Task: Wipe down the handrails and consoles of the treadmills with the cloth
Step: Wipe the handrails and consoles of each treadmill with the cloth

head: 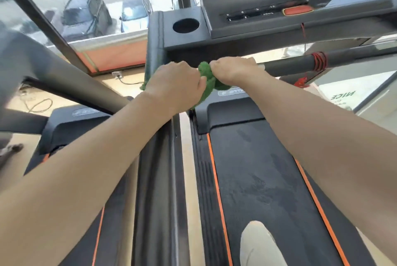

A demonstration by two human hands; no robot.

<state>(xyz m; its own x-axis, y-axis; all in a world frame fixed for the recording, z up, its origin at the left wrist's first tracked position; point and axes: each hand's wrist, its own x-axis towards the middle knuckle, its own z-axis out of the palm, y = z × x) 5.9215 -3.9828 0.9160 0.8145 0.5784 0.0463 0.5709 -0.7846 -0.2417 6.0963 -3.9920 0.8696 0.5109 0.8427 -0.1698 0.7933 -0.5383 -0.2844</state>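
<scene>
You had the green cloth [206, 80] bunched between both fists, right under the console [279, 16] and just short of its front bar [300, 62]. Your left hand [174, 85] was curled tight round the cloth's near end, with a bit of green poking out past the knuckles on the far left; your right hand [233, 70] was clenched on the other end, and whether those fingers also wrapped the bar behind them I couldn't tell. Here was the relation that counted: the bar ran straight out to the right from your right fist, long axis crosswise below the console, past the red cord [320, 61] wound round it. So the unwiped length lay to the right of the cloth, and your right hand was the nearer one to it, practically on it. Your left sat closer to the upright post [153, 51] at the console's left corner. My read: the cloth looked wrung or gathered rather than spread, so it probably wanted opening before a sweep rightward along the bar.
</scene>
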